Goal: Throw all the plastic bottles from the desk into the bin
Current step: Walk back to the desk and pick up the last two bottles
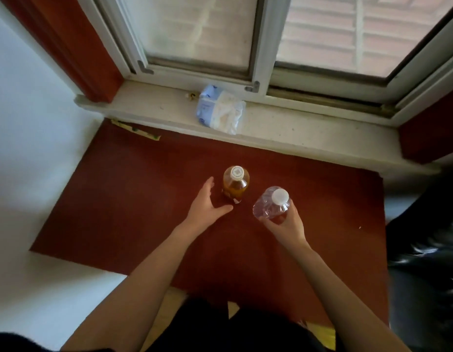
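An amber bottle (235, 185) with a white cap stands upright on the dark red desk (118, 199). My left hand (207, 204) is spread open just left of it, thumb near its base, fingers apart from it. A clear plastic bottle (271, 204) with a white cap is gripped low down by my right hand (286, 226), tilted and lifted slightly to the right of the amber bottle. No bin shows clearly in this view.
A pale window sill (283, 128) runs behind the desk, with a blue and white tissue pack (220, 109) on it. A black glossy bag (423, 250) lies at the right edge. White wall borders the desk on the left.
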### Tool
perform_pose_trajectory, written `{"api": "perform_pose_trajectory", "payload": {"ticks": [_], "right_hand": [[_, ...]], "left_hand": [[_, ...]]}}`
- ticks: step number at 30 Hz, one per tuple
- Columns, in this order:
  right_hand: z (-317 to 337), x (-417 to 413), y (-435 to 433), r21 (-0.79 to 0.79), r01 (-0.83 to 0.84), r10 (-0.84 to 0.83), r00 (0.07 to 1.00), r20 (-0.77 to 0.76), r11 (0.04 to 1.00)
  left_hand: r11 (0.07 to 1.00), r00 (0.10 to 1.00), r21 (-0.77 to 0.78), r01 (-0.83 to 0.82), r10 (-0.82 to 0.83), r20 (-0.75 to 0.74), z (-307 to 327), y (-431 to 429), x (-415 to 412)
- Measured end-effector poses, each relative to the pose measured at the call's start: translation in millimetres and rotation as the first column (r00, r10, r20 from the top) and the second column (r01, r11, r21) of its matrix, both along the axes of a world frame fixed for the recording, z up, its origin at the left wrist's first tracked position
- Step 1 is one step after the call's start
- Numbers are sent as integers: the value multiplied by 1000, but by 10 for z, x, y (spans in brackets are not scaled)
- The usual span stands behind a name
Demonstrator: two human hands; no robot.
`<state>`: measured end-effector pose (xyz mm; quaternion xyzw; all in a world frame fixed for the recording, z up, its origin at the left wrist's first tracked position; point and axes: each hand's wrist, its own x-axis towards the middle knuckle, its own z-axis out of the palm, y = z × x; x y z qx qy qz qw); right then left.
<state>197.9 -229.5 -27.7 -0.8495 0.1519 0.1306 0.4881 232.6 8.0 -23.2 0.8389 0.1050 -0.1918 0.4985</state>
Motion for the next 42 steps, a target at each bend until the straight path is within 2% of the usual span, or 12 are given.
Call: {"api": "perform_pose_trajectory", "payload": {"ticks": [4, 10, 16, 20, 24, 27, 31, 35, 40, 42], "right_hand": [[48, -6, 119, 27, 103, -103, 995, 6, 994], [250, -154, 187, 26, 210, -211, 977, 38, 977], [431, -480, 235, 53, 361, -364, 927, 88, 931], [411, -716, 307, 59, 427, -431, 897, 102, 902], [356, -873, 317, 45, 492, -494, 861, 119, 869], [325, -974, 275, 56, 535, -538, 835, 113, 843], [248, -1103, 122, 80, 581, -586, 808, 67, 810], [163, -1202, -48, 72, 618, -621, 782, 48, 783], [89, -1243, -230, 75, 627, -629, 777, 15, 776], [83, -1250, -273, 69, 622, -623, 782, 3, 780]], "left_hand": [[991, 984, -3, 136, -135, 119, -59, -38, 312], [985, 967, -40, 170, -158, 201, 88, -66, 388], [957, 884, 151, 246, -286, 371, 142, 114, 305], [878, 858, 219, 426, -469, 210, 125, 44, 324], [852, 852, 173, 494, -514, 99, 40, -239, 268], [826, 825, 164, 538, -557, 95, -103, -498, 223], [738, 736, 282, 613, -663, 136, -194, -789, 171], [722, 720, 344, 600, -675, 160, -188, -965, 150], [637, 708, 456, 621, -706, 21, -190, -1139, 182], [635, 714, 429, 643, -699, -37, -212, -1199, 193]]}}
